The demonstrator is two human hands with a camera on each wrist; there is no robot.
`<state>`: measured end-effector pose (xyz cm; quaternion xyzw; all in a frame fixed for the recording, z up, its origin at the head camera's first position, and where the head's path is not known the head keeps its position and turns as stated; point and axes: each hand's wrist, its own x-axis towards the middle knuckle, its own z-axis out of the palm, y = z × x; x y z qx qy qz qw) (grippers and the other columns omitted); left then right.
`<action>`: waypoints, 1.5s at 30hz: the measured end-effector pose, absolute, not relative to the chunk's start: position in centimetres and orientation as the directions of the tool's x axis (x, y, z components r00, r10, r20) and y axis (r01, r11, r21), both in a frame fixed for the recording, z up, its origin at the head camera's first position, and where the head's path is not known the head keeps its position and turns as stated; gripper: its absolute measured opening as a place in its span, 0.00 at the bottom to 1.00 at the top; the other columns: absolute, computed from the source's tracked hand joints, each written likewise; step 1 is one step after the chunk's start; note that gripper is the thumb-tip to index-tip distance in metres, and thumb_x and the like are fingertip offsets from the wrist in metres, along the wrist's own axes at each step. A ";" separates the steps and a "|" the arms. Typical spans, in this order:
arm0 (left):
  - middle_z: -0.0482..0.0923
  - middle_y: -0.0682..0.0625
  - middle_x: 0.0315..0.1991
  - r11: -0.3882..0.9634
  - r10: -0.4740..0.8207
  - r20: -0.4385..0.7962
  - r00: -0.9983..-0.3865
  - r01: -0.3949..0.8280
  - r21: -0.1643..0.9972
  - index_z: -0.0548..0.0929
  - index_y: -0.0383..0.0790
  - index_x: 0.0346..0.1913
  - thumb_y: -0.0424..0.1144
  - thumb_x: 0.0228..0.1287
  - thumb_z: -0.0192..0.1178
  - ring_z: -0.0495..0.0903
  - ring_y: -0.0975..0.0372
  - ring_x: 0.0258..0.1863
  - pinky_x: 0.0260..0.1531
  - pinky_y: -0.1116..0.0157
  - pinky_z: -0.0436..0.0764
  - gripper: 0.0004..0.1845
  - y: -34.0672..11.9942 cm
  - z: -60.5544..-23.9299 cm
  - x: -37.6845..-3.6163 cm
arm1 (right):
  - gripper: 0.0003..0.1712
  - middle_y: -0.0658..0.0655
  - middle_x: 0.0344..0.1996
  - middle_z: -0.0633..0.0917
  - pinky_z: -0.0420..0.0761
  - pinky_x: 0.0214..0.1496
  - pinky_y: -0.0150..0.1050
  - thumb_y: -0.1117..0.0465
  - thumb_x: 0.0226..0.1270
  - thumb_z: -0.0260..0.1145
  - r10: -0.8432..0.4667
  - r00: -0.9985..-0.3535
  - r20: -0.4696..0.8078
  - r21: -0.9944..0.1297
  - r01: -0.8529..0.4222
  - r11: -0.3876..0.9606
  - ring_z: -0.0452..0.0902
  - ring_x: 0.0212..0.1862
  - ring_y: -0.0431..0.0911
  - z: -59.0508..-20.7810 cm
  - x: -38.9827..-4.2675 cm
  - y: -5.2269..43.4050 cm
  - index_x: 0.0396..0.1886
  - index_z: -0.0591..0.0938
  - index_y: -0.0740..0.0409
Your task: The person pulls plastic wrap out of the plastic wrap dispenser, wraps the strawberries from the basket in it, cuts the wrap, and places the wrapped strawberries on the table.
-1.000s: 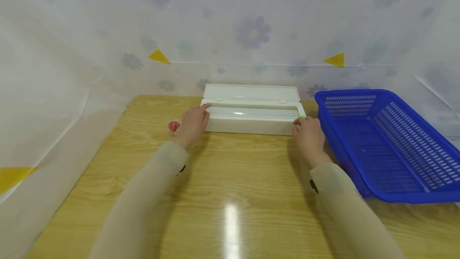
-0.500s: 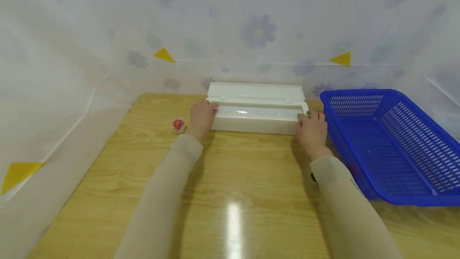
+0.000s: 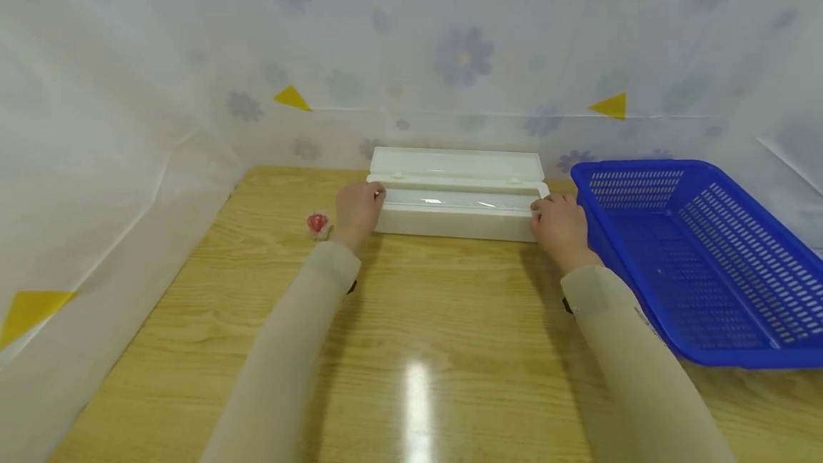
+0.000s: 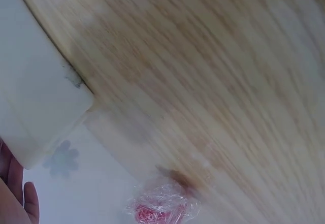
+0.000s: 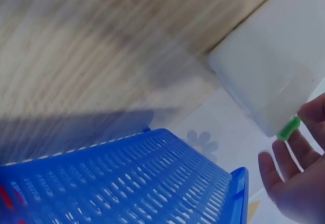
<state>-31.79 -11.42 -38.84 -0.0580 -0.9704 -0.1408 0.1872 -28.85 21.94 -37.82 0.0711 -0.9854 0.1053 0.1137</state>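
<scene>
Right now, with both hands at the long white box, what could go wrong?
The open lid of the long white box might drop onto the hands if jolted. The right hand, pinching a small green piece, is close beside the blue plastic basket and could bump it. The left hand might sweep aside the plastic-wrapped red item near its wrist.

box (image 3: 455, 224): white, long, lying crosswise on table (image 3: 463, 306) | lid (image 3: 456, 162): white, standing open along rear edge | green tab (image 5: 289, 128): showing at box's right end, partly hidden
</scene>
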 end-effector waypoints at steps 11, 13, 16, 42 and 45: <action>0.86 0.47 0.34 0.931 0.011 0.411 -0.912 0.159 0.328 0.85 0.41 0.43 0.43 0.67 0.55 0.83 0.56 0.32 0.41 0.57 0.78 0.12 -11.7 -38.6 -31.6 | 0.12 0.68 0.39 0.82 0.76 0.45 0.55 0.64 0.68 0.54 -0.141 -0.940 0.310 -0.185 -0.204 0.961 0.73 0.45 0.62 -37.5 -30.0 22.0 0.40 0.82 0.67; 0.86 0.47 0.34 0.925 0.005 0.417 -0.909 0.163 0.344 0.85 0.41 0.43 0.43 0.67 0.55 0.83 0.56 0.32 0.42 0.57 0.78 0.12 -11.7 -38.7 -31.6 | 0.13 0.68 0.38 0.82 0.75 0.46 0.55 0.65 0.68 0.53 -0.123 -0.946 0.300 -0.177 -0.182 0.967 0.73 0.45 0.62 -37.6 -30.2 21.9 0.40 0.81 0.68; 0.86 0.47 0.35 0.909 -0.011 0.418 -0.908 0.166 0.383 0.85 0.41 0.42 0.43 0.67 0.55 0.83 0.56 0.33 0.45 0.55 0.77 0.12 -11.7 -38.7 -31.6 | 0.13 0.69 0.40 0.81 0.74 0.48 0.56 0.64 0.70 0.51 -0.087 -0.960 0.266 -0.173 -0.137 0.975 0.73 0.46 0.63 -37.6 -30.5 21.8 0.42 0.78 0.69; 0.84 0.45 0.41 0.719 -0.136 0.237 -0.962 0.069 0.692 0.84 0.40 0.45 0.43 0.68 0.53 0.80 0.54 0.40 0.57 0.54 0.67 0.13 -11.8 -38.2 -31.4 | 0.10 0.69 0.42 0.82 0.73 0.54 0.56 0.68 0.66 0.56 -0.038 -0.923 0.383 -0.319 -0.171 0.932 0.71 0.50 0.63 -38.2 -31.8 21.8 0.41 0.82 0.69; 0.83 0.44 0.39 0.702 -0.158 0.231 -0.960 0.055 0.710 0.83 0.40 0.45 0.43 0.69 0.53 0.79 0.54 0.39 0.54 0.54 0.69 0.13 -11.8 -38.2 -31.3 | 0.10 0.69 0.41 0.82 0.73 0.54 0.56 0.67 0.67 0.56 -0.025 -0.912 0.410 -0.321 -0.170 0.932 0.69 0.52 0.62 -38.3 -31.8 21.6 0.39 0.82 0.69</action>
